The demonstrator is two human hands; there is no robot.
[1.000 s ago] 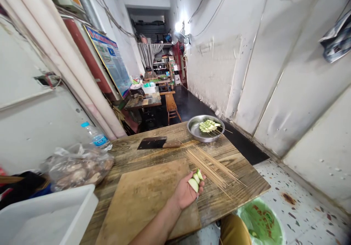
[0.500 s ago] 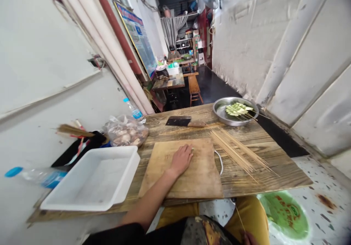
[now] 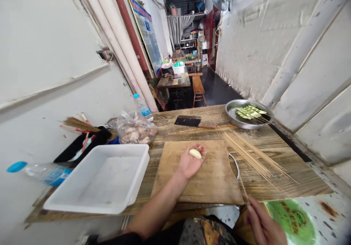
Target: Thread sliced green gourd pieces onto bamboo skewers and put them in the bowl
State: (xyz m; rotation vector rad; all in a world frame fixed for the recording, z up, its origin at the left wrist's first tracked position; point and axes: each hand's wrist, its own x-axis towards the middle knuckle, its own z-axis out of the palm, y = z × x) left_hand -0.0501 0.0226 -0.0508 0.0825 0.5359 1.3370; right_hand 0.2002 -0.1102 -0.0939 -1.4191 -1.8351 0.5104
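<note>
My left hand lies palm up on the wooden cutting board, fingers curled round a pale vegetable slice. At the bottom right my right hand pinches a thin bamboo skewer that points up toward the table's near edge. A loose pile of bamboo skewers is spread on the wooden table right of the board. A cleaver rests behind the board. A metal bowl at the far right corner holds green skewered pieces.
A white plastic tub sits left of the board, with a bag of mushrooms and a water bottle behind it. Another bottle lies at far left. A green-lined bin stands below the table's right. A person sits far down the corridor.
My left hand turned from palm down on the board to palm up, showing the slice. My right hand came up into view holding a skewer. The view shifted slightly.
</note>
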